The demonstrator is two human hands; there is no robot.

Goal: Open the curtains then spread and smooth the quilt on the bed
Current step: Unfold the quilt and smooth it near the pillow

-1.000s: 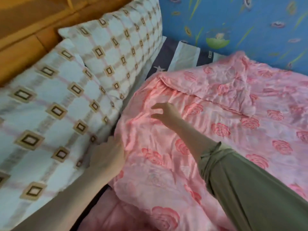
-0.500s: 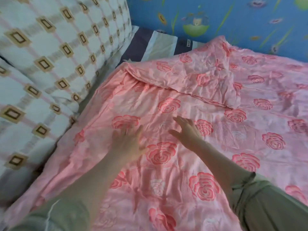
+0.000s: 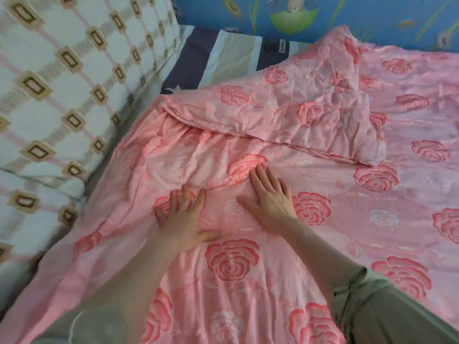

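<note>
Pink rose-print quilt (image 3: 285, 264): lying across the bed, creased, its top edge folded back near the pillows (image 3: 62, 100). We are pressing left hand (image 3: 183, 219) and right hand (image 3: 270, 197) flat on it, fingers spread, grasping nothing.

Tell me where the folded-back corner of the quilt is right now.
In the head view, the folded-back corner lies upper centre-right on the pink rose quilt, just beyond the right hand and near the striped sheet by the blue wall.

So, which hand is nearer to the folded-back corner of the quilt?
The right hand. It lies flat on the quilt just below the folded-back corner. The left hand is also flat, but lower and further toward the pillows.
</note>
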